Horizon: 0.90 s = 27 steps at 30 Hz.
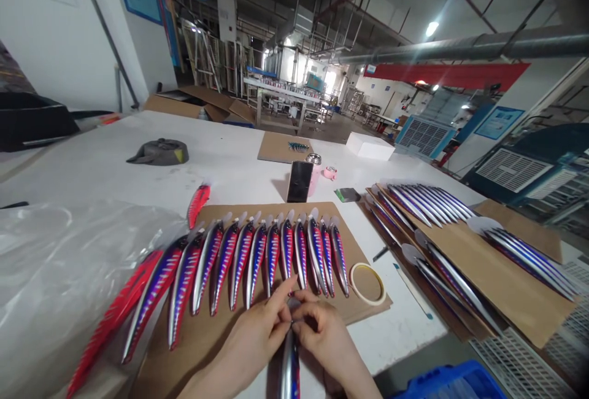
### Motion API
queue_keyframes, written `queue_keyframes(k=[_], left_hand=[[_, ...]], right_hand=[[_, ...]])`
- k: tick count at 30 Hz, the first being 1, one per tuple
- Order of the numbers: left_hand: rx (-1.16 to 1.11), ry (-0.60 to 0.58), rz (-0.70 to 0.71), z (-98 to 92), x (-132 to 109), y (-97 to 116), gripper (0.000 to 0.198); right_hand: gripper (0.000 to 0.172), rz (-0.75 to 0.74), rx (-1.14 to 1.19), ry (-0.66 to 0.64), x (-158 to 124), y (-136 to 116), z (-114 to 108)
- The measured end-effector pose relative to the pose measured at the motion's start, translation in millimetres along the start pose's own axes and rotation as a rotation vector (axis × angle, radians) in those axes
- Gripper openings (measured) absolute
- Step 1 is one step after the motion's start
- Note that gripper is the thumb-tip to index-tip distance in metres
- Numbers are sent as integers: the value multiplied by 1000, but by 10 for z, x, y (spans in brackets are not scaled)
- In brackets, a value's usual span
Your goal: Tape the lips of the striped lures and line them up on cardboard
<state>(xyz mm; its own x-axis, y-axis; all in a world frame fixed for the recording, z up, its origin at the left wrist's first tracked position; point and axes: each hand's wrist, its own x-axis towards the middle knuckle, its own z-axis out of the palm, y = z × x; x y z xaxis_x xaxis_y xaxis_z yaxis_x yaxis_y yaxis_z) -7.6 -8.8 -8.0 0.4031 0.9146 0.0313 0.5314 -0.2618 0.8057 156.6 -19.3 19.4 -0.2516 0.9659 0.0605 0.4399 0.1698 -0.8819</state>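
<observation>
At the near edge of the cardboard, my left hand [257, 333] and my right hand [323, 330] meet over a silver and purple fishing lure [288, 365]. Both hands have thumb and fingers pinched at its upper end, by the clear lip; the left index finger points forward. Whatever small part lies between the fingertips is mostly hidden. Beyond them, a row of purple, red and silver lures [226, 264] lies side by side on a brown cardboard sheet [154, 356]. A roll of tape [353, 282] rests at the sheet's right.
Clear plastic sheeting [69, 251] and red lures [115, 319] lie left. Stacked cardboard with more lures [427, 205] stands right, above a blue bin [453, 383]. A phone [299, 182] leans against a pink bottle [315, 172]. A grey cap [161, 152] sits farther back.
</observation>
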Motion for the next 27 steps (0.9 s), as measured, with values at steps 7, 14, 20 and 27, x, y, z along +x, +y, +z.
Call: queue_keyframes(k=[7,14,20,27], left_hand=[[-158,112,17,47,-18,12,55],[-212,123,-25,-93,-19,162,13],[-267,-31,-129,-125,-31,146,13],[-116,-61,-149,-126,0,145,19]], right_hand=[[24,-21,18,-4,60,8,-24],[23,-38,8,16,48,24,-19],[21,-20,1,36,45,80,-11],[24,6,47,12,35,16,-32]])
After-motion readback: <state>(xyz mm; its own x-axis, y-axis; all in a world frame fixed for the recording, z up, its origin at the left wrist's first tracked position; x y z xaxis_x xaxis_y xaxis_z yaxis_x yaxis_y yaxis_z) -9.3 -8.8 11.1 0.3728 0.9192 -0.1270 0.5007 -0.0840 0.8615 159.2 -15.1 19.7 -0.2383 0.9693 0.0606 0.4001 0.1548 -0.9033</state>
